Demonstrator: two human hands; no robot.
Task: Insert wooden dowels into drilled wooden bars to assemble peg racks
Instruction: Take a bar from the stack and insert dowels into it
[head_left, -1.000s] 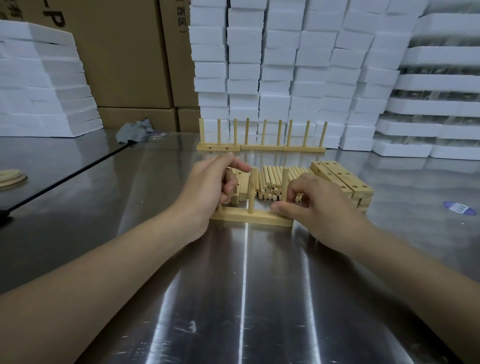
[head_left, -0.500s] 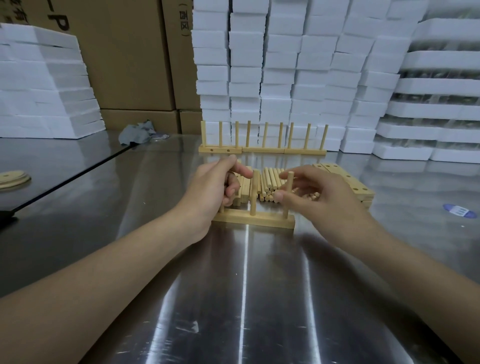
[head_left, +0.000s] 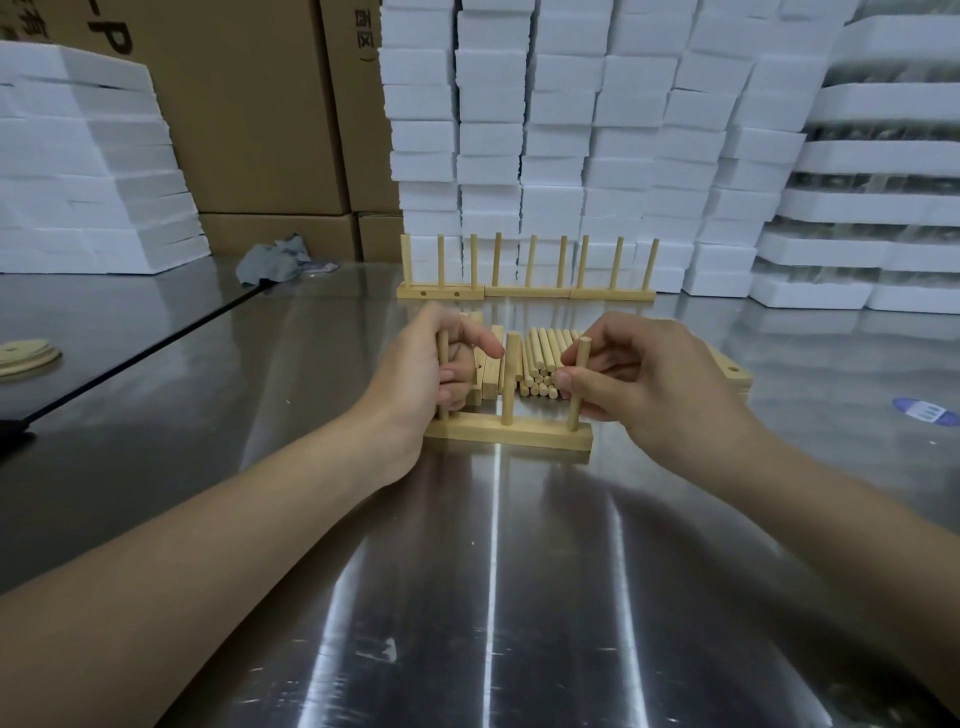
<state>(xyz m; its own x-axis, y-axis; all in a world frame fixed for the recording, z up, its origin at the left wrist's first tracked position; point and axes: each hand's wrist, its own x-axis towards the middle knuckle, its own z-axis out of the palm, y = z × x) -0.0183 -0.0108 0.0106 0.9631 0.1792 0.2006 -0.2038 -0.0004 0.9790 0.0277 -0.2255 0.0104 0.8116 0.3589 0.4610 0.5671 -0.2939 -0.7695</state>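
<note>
A wooden bar lies across the steel table in front of me with three dowels standing in it. My left hand grips the left dowel. My right hand pinches the right dowel between thumb and fingers. The middle dowel stands free between them. Behind the bar lies a pile of loose dowels, with drilled bars to its left and more drilled bars partly hidden behind my right hand.
Three finished peg racks stand in a row farther back. White foam blocks and cardboard boxes wall off the rear. A grey rag, round wooden discs at left, and a blue-white label at right lie on the table.
My right hand left the bar's right end, opened briefly, then closed its thumb and fingers on the right dowel. My left hand kept its grip on the left dowel.
</note>
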